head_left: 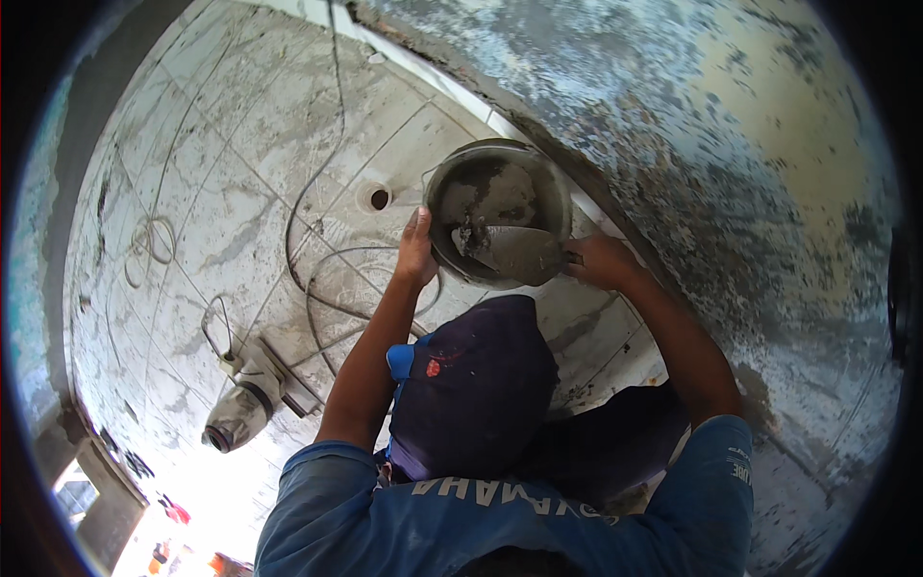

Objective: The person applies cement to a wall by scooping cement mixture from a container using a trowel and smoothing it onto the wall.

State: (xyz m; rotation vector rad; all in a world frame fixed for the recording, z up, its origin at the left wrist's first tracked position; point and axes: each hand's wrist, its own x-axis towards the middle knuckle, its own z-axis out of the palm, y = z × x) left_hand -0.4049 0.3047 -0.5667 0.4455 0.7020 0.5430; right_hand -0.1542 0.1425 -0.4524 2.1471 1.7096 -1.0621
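A round bucket [495, 168] with grey wet mortar inside sits above my bent knee. My left hand [415, 248] grips its left side, thumb near the rim. At its right edge my right hand [601, 263] is closed on the handle of a trowel [514, 252], whose grey, mortar-smeared blade lies inside the bucket over the mix. The bucket's far side is close to the white strip along the foot of the wall.
A mottled, patchy wall [750, 183] rises at the right. On the tiled floor [221, 173] are a round hole [380, 199] left of the bucket, trailing cables [306, 288], a thin loop of wire [151, 245] and a cylindrical power tool [236, 413] at lower left.
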